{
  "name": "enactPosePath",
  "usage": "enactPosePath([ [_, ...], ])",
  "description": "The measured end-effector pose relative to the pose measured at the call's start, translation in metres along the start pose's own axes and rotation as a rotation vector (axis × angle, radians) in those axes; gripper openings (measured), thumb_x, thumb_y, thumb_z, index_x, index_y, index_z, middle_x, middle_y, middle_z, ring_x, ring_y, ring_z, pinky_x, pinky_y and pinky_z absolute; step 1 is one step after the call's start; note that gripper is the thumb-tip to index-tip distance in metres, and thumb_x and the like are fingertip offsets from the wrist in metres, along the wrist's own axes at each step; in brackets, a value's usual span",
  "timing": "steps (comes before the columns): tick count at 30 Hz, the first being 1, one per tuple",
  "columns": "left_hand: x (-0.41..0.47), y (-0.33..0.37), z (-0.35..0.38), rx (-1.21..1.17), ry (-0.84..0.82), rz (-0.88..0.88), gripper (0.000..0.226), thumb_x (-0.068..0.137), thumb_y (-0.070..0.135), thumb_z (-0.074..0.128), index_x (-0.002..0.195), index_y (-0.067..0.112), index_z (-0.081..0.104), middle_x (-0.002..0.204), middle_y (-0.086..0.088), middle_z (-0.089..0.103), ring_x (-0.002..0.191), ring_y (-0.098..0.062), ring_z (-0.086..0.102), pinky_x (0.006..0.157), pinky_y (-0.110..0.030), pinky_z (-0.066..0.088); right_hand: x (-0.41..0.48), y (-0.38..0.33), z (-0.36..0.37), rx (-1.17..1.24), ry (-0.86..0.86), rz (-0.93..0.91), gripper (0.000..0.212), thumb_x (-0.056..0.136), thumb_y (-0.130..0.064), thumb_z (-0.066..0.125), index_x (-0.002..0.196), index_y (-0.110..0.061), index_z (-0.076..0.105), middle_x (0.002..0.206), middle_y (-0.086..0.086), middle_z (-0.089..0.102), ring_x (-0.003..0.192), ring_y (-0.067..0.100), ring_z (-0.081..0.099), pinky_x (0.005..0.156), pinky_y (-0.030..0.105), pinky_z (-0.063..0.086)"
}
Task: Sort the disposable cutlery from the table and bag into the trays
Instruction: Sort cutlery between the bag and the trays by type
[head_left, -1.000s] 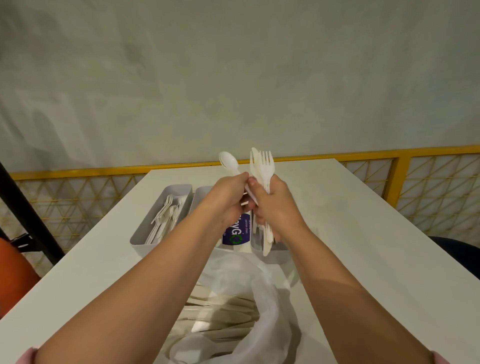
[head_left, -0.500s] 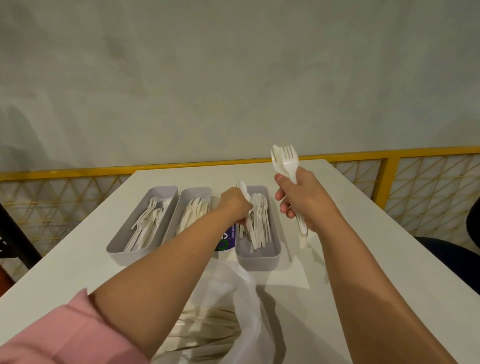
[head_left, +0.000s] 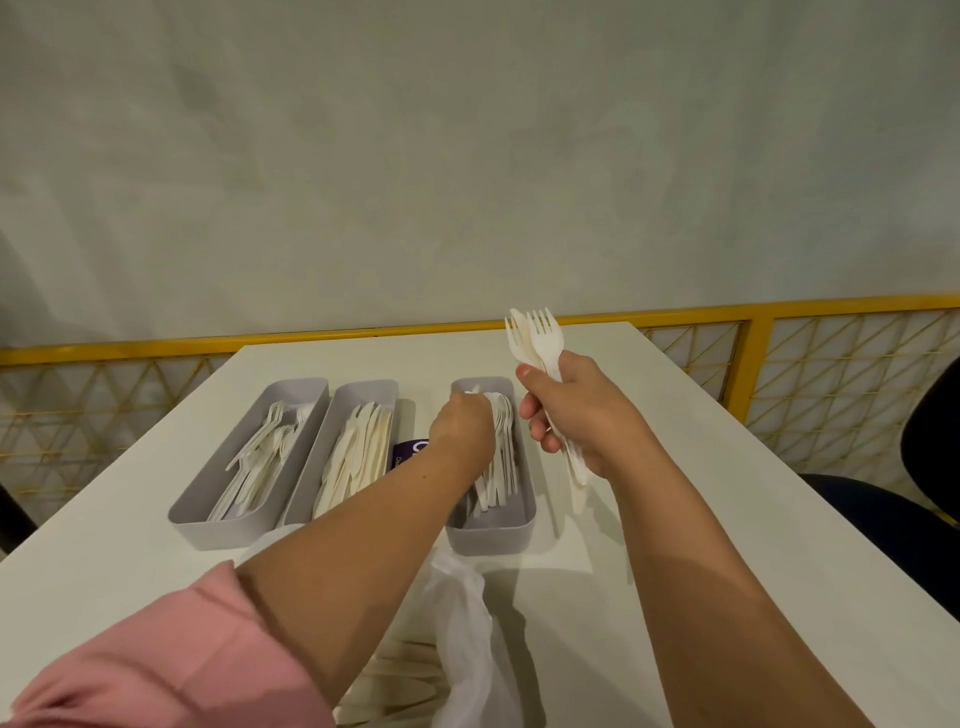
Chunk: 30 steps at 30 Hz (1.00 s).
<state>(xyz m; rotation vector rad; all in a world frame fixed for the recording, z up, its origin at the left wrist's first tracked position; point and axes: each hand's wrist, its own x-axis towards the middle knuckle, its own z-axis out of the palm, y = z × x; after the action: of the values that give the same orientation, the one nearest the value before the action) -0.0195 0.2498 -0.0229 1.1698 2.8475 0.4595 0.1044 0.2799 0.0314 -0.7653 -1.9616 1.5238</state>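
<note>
Three grey trays stand in a row on the white table (head_left: 691, 525). The left tray (head_left: 208, 532) holds forks, the middle tray (head_left: 366, 387) holds knives, the right tray (head_left: 491, 539) holds spoons. My left hand (head_left: 464, 423) reaches down into the right tray, fingers curled round a white spoon (head_left: 475, 394) that is mostly hidden by the hand. To the right of that tray my right hand (head_left: 571, 415) grips an upright bundle of white forks and a knife (head_left: 537, 340). The translucent plastic bag (head_left: 465, 618) lies near me with pale cutlery (head_left: 395, 673) inside.
A purple packet (head_left: 410, 449) sits between the middle and right trays. A yellow mesh railing (head_left: 756, 322) runs behind and beside the table. A dark chair (head_left: 930, 452) stands at the right edge. My pink sleeve (head_left: 156, 665) fills the lower left.
My hands have parted. The left hand has carried the spoon down into the right tray. The right hand has moved right with the fork bundle, staying raised.
</note>
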Motion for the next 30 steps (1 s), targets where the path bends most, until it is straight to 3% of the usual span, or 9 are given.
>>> enactPosePath([
  [3, -0.001, -0.002, -0.003, -0.032, 0.024, 0.036, 0.025, 0.093, 0.003, 0.045, 0.114, -0.005, 0.057, 0.118, -0.02, 0.059, 0.107, -0.031, 0.059, 0.086, -0.033, 0.048, -0.001, 0.0, 0.001, 0.017, -0.026, 0.019, 0.012, 0.097, -0.022, 0.047, 0.099, -0.011, 0.051, 0.065, 0.006, 0.055, 0.044, 0.012, 0.047, 0.037, 0.019, 0.036],
  [7, -0.003, -0.001, -0.016, -0.078, 0.099, 0.038, 0.023, 0.094, 0.011, 0.049, 0.113, 0.001, 0.058, 0.115, -0.015, 0.056, 0.099, -0.025, 0.06, 0.075, -0.026, 0.045, -0.002, -0.003, 0.001, 0.048, -0.06, 0.036, 0.012, 0.097, -0.021, 0.047, 0.088, -0.014, 0.051, 0.063, 0.006, 0.055, 0.044, 0.012, 0.046, 0.035, 0.018, 0.036],
  [10, -0.008, 0.001, -0.029, -0.352, 0.126, 0.008, 0.023, 0.096, 0.019, 0.048, 0.105, 0.003, 0.062, 0.095, -0.012, 0.061, 0.075, -0.021, 0.061, 0.062, -0.023, 0.045, -0.003, -0.005, 0.0, 0.072, -0.065, 0.052, 0.014, 0.097, -0.022, 0.048, 0.1, -0.009, 0.053, 0.062, 0.005, 0.055, 0.044, 0.011, 0.046, 0.035, 0.018, 0.037],
  [13, -0.019, -0.001, -0.045, -0.817, 0.061, -0.027, 0.026, 0.099, 0.023, 0.043, 0.094, 0.005, 0.06, 0.082, -0.01, 0.06, 0.055, -0.016, 0.056, 0.049, -0.021, 0.049, -0.004, -0.006, 0.002, 0.113, -0.081, 0.071, 0.016, 0.098, -0.021, 0.046, 0.101, -0.008, 0.054, 0.06, 0.005, 0.053, 0.043, 0.011, 0.044, 0.036, 0.018, 0.036],
  [18, -0.037, 0.0, -0.067, -1.208, -0.113, -0.023, 0.036, 0.1, 0.035, 0.038, 0.088, 0.009, 0.06, 0.074, -0.003, 0.058, 0.062, -0.015, 0.054, 0.053, -0.023, 0.045, -0.005, -0.006, 0.008, 0.135, -0.116, 0.076, 0.016, 0.099, -0.019, 0.043, 0.098, -0.007, 0.053, 0.059, 0.006, 0.052, 0.039, 0.011, 0.044, 0.035, 0.018, 0.035],
  [22, -0.045, 0.001, -0.068, -1.273, -0.237, 0.016, 0.024, 0.098, 0.021, 0.045, 0.082, 0.01, 0.059, 0.069, -0.003, 0.056, 0.059, -0.013, 0.054, 0.058, -0.023, 0.047, -0.006, -0.007, 0.011, 0.127, -0.146, 0.062, 0.019, 0.099, -0.021, 0.043, 0.099, -0.005, 0.053, 0.06, 0.007, 0.055, 0.039, 0.012, 0.051, 0.036, 0.021, 0.042],
  [24, -0.046, 0.001, -0.067, -1.374, -0.192, -0.058, 0.022, 0.098, 0.015, 0.042, 0.083, 0.008, 0.057, 0.07, -0.004, 0.056, 0.06, -0.013, 0.053, 0.057, -0.023, 0.047, -0.007, -0.008, 0.011, 0.14, -0.143, 0.073, 0.018, 0.099, -0.02, 0.043, 0.096, -0.005, 0.053, 0.064, 0.01, 0.058, 0.045, 0.016, 0.057, 0.04, 0.023, 0.05],
  [27, -0.043, -0.002, -0.068, -1.544, -0.049, -0.17, 0.018, 0.099, 0.012, 0.033, 0.101, 0.005, 0.049, 0.077, -0.009, 0.061, 0.064, -0.016, 0.059, 0.057, -0.025, 0.051, -0.008, -0.009, 0.011, 0.179, -0.114, 0.092, 0.012, 0.098, -0.017, 0.044, 0.093, -0.009, 0.051, 0.073, 0.012, 0.061, 0.059, 0.021, 0.064, 0.056, 0.031, 0.059],
  [30, -0.042, -0.005, -0.071, -1.634, 0.014, -0.173, 0.014, 0.099, 0.009, 0.031, 0.109, 0.003, 0.04, 0.074, -0.01, 0.062, 0.055, -0.015, 0.062, 0.051, -0.024, 0.055, -0.007, -0.007, 0.011, 0.129, -0.087, 0.075, 0.011, 0.099, -0.018, 0.044, 0.092, -0.013, 0.05, 0.072, 0.01, 0.057, 0.053, 0.015, 0.06, 0.049, 0.026, 0.056],
])
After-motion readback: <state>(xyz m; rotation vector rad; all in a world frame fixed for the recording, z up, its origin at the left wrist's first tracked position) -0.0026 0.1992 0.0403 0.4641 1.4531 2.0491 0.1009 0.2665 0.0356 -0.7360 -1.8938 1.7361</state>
